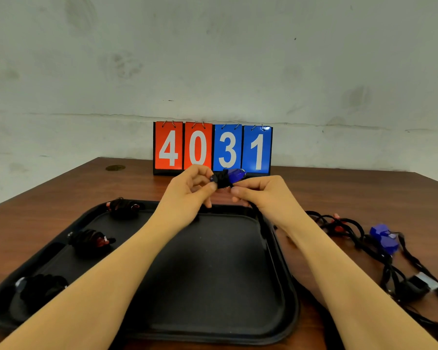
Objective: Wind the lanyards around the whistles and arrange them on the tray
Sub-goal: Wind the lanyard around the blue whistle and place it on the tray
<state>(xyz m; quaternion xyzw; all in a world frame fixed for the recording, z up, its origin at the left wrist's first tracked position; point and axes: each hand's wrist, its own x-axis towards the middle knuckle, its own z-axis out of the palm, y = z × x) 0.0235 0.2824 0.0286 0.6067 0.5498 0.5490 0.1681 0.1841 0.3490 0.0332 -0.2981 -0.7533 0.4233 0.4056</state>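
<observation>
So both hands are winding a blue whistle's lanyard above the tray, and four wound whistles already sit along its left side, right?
Not quite: the head view shows three wound whistles along the left side of the tray, not four. The rest holds: the left hand and right hand hold a blue whistle above it.

A blue whistle [234,176] with black lanyard [222,180] wound round its middle is held up above the far rim of the black tray [213,274]; a loose length of cord hangs down over the tray's right edge. 3 wound bundles lie along the tray's left side: 2 red-tinted ones [124,207] [91,239] and a darker one [39,289] nearest. Right of the tray, unwound whistles [384,238] lie tangled in black cords on the table.
</observation>
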